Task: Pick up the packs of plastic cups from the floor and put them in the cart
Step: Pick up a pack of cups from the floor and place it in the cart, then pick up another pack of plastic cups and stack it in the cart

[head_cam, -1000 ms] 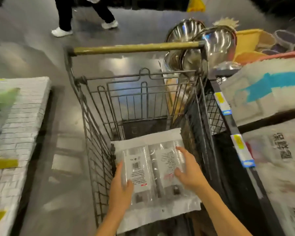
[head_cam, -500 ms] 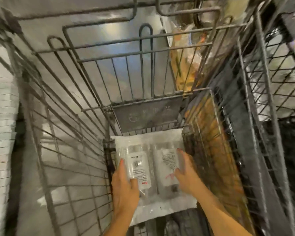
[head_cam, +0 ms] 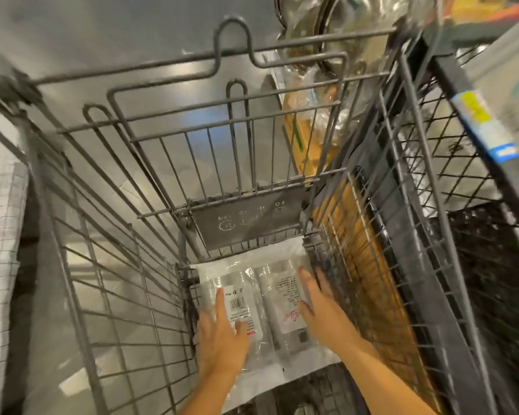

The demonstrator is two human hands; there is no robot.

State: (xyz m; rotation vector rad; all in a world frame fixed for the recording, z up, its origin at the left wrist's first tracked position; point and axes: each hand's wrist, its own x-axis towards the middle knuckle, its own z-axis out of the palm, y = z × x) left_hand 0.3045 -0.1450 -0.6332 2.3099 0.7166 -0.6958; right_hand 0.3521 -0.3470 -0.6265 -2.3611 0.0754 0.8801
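Note:
A clear pack of plastic cups, holding two stacks side by side with white printed labels, lies low inside the grey wire cart, near its far end below the seat flap. My left hand rests on the pack's left stack, fingers spread over the label. On the right stack, my right hand grips along the outer edge, close to the cart's right wall. Both forearms reach down into the basket.
A dark shelf with yellow and blue price tags stands tight against the cart's right side. Wrapped steel bowls and an orange package sit beyond the far right corner. White stacked goods border the left. Grey floor lies beyond.
My head and both hands have gone down into the cart, carrying the pack from rim height to the bottom. The handle and the walking person have left the view.

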